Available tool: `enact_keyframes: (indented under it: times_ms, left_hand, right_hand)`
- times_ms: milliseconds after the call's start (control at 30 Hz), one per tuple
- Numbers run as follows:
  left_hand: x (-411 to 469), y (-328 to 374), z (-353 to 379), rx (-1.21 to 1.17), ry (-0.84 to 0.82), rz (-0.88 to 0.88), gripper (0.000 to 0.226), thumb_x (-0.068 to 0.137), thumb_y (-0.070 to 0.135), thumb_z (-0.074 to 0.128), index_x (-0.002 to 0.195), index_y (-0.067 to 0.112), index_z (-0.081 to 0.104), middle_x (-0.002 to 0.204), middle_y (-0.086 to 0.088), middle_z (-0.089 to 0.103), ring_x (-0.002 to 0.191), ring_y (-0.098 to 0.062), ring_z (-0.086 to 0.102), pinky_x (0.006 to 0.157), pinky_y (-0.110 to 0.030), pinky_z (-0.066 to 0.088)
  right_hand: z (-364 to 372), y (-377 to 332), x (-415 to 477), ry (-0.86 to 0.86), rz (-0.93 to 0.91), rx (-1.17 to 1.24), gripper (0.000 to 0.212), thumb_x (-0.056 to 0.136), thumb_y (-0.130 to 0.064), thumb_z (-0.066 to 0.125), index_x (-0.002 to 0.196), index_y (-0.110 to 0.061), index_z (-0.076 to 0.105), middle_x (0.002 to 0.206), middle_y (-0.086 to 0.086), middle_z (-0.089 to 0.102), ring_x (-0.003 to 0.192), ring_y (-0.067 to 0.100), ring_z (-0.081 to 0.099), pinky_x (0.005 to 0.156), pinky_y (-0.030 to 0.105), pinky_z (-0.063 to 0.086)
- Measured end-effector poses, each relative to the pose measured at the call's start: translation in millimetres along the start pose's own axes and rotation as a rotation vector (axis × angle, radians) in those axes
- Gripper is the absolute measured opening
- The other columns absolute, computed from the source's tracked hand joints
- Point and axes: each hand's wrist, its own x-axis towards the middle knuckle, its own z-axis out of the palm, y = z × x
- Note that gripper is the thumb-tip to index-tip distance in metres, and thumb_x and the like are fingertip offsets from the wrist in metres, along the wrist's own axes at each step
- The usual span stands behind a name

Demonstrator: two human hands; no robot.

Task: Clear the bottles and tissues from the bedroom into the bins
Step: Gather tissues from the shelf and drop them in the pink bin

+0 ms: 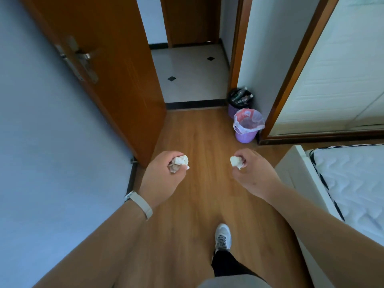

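My left hand [161,175] is closed around a crumpled white tissue [179,162], held out over the wooden floor. A second crumpled tissue [236,162] is gripped in my right hand [252,171], level with the left. Ahead and to the right stand two purple bins against the wall. The nearer bin [246,135] has a white and pink bag liner and looks nearly empty. Behind it the farther bin [233,111] has a black liner and holds several plastic bottles [242,97].
An open wooden door [108,65] stands on the left, with a tiled hallway beyond the doorway. A wardrobe with a mirrored door [332,80] rises on the right. The bed's white mattress [353,183] fills the right edge. My shoe [223,236] is on the floor below.
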Motion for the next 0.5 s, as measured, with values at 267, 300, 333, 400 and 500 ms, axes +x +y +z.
enact_keyframes:
  times_ms: [267, 300, 333, 400, 500]
  left_hand:
    - [152.9, 33.0, 39.1, 0.014, -0.050, 0.051, 0.025, 0.084, 0.022, 0.071, 0.109, 0.025, 0.066, 0.101, 0.018, 0.063, 0.096, -0.001, 0.059, 0.080, -0.014, 0.047]
    - [167.7, 36.4, 43.0, 0.012, -0.052, 0.065, 0.026, 0.085, 0.022, 0.070, 0.110, 0.024, 0.066, 0.102, 0.017, 0.063, 0.096, -0.001, 0.059, 0.080, -0.015, 0.048]
    - [180.7, 38.1, 46.4, 0.014, -0.058, 0.075, 0.026, 0.085, 0.022, 0.070, 0.111, 0.024, 0.065, 0.102, 0.017, 0.063, 0.096, -0.001, 0.059, 0.080, -0.015, 0.048]
    - [201.2, 38.8, 50.7, 0.022, -0.077, 0.083, 0.026, 0.086, 0.024, 0.070, 0.112, 0.024, 0.065, 0.102, 0.017, 0.063, 0.096, 0.000, 0.058, 0.080, -0.016, 0.049]
    - [235.7, 35.6, 52.1, 0.033, -0.100, 0.072, 0.027, 0.087, 0.025, 0.069, 0.113, 0.025, 0.064, 0.102, 0.019, 0.062, 0.096, 0.001, 0.058, 0.081, -0.016, 0.050]
  right_hand:
    - [-64.1, 38.8, 133.6, 0.039, 0.063, -0.019, 0.024, 0.083, -0.023, 0.066, 0.101, -0.031, 0.052, 0.089, -0.017, 0.056, 0.080, 0.008, 0.057, 0.067, 0.022, 0.047]
    - [-70.6, 41.8, 146.7, 0.043, 0.069, -0.018, 0.026, 0.084, -0.022, 0.067, 0.103, -0.030, 0.052, 0.091, -0.015, 0.056, 0.079, 0.007, 0.056, 0.065, 0.019, 0.044]
    - [-75.9, 43.9, 157.9, 0.045, 0.076, -0.020, 0.028, 0.085, -0.023, 0.067, 0.106, -0.030, 0.051, 0.093, -0.014, 0.056, 0.078, 0.005, 0.055, 0.063, 0.017, 0.042]
    - [-81.9, 45.8, 174.8, 0.039, 0.096, -0.024, 0.031, 0.086, -0.023, 0.067, 0.111, -0.030, 0.050, 0.096, -0.013, 0.056, 0.078, 0.003, 0.055, 0.061, 0.013, 0.038]
    - [-85.8, 46.8, 201.8, 0.032, 0.104, -0.028, 0.030, 0.087, -0.024, 0.066, 0.112, -0.030, 0.050, 0.095, -0.014, 0.056, 0.076, 0.002, 0.054, 0.059, 0.010, 0.035]
